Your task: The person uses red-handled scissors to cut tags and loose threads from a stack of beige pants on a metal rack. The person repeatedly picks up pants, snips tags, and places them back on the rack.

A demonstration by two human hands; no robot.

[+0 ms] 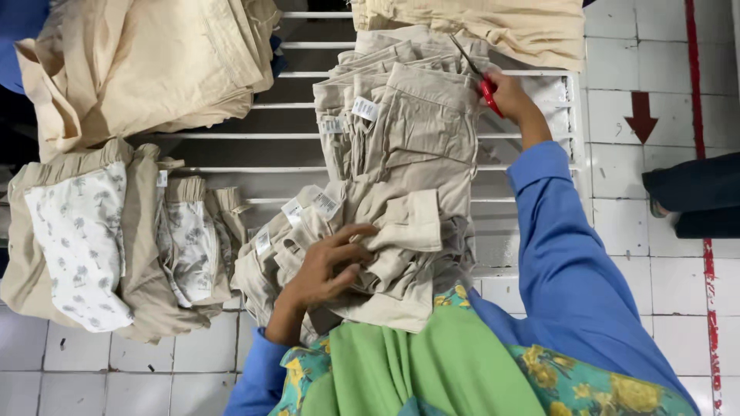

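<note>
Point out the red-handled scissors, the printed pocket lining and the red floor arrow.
red-handled scissors [489,95], head view, on the red handle.
printed pocket lining [77,239], head view, mid-fabric.
red floor arrow [640,117], head view, on the arrowhead.

Person wears a long-sleeved shirt of plain mid-blue cloth; the right sleeve reaches to the wrist, and the left cuff shows near. Over the chest hang a bright green cloth and a teal fabric with yellow flowers. Both hands bare, no gloves.
</note>
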